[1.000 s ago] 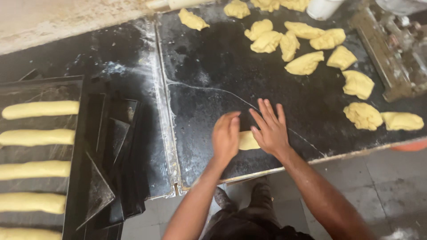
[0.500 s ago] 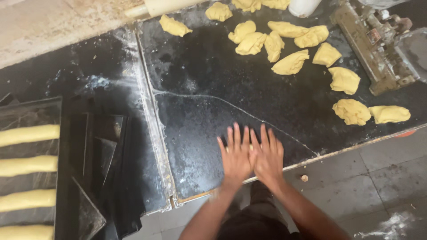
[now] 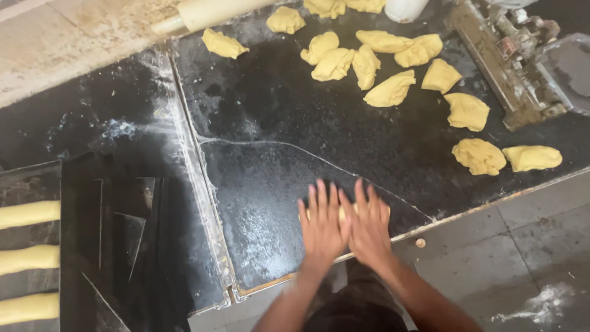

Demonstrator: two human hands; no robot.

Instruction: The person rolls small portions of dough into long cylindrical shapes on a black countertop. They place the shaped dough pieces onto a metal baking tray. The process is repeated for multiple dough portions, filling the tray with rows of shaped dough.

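Both of my hands lie flat, side by side, on a yellow dough piece [image 3: 343,212] at the near edge of the black stone counter [image 3: 276,123]. My left hand [image 3: 321,224] covers its left part and my right hand [image 3: 369,222] covers its right part, fingers spread. Only slivers of dough show between and beside the fingers. Several rough yellow dough lumps [image 3: 391,90] lie scattered across the far and right part of the counter.
A black tray [image 3: 80,184] at the left holds rolled dough logs [image 3: 27,213]. Stacked dark metal moulds [image 3: 123,240] sit beside it. A rolling pin [image 3: 209,12] lies at the far edge, a metal machine [image 3: 510,61] stands at the right. Grey floor tiles [image 3: 528,246] lie below.
My hands rolled the dough piece toward me and came together over it. The view shifted left to right, so the tray of logs slid toward the left edge.
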